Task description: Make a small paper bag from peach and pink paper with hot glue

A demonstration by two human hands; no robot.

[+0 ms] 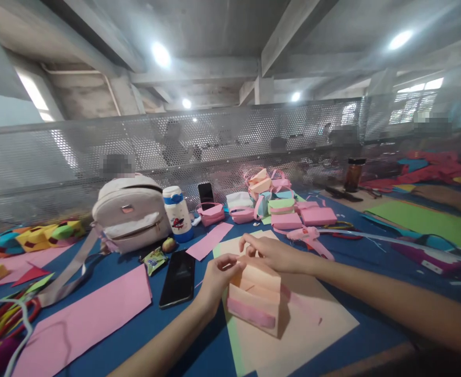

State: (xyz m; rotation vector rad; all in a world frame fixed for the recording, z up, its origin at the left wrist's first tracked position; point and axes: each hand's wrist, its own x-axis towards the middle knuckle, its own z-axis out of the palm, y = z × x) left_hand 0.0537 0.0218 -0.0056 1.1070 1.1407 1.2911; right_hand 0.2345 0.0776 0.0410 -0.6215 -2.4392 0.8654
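A small peach paper box [254,293] with a pink strip across its front stands on peach paper sheets [313,335] in the middle of the table. My left hand [219,277] pinches its upper left edge between thumb and fingers. Behind the box, my right hand [272,252] is bent over the back edge, its fingertips close to those of the left. Its thumb is partly hidden. A pink glue gun [307,236] lies just beyond the right forearm.
Pink paper [97,314], a black phone [177,278] and a snack packet [154,260] lie to the left. Behind them stand a white backpack [130,212] and a bottle [178,214]. Small paper bags [285,220] cluster ahead. A perforated metal screen [222,141] borders the table. Another person's arm [450,199] reaches in at right.
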